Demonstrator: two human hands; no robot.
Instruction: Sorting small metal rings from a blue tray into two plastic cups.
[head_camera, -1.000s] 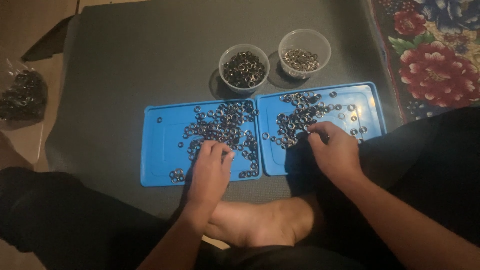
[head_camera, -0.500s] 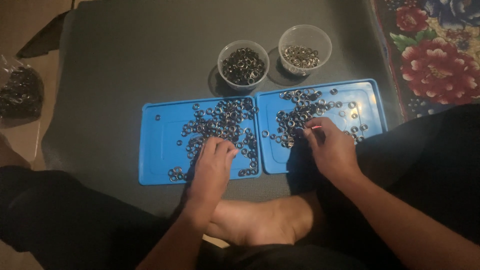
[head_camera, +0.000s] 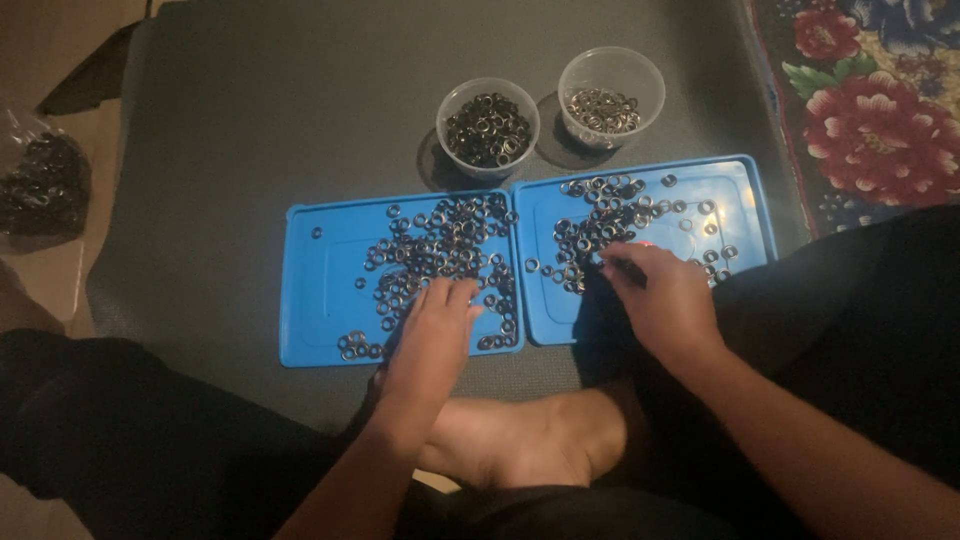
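Metal rings lie scattered across two blue trays. Left hand rests flat, fingers together, at the left tray's six o'clock; right hand pinches rings at the right tray's seven o'clock.

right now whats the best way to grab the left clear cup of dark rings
Take the left cup round its side wall from above, fingers over the open rim. It stands upright, round and full, with bare mat on its left; the second cup crowds its right.
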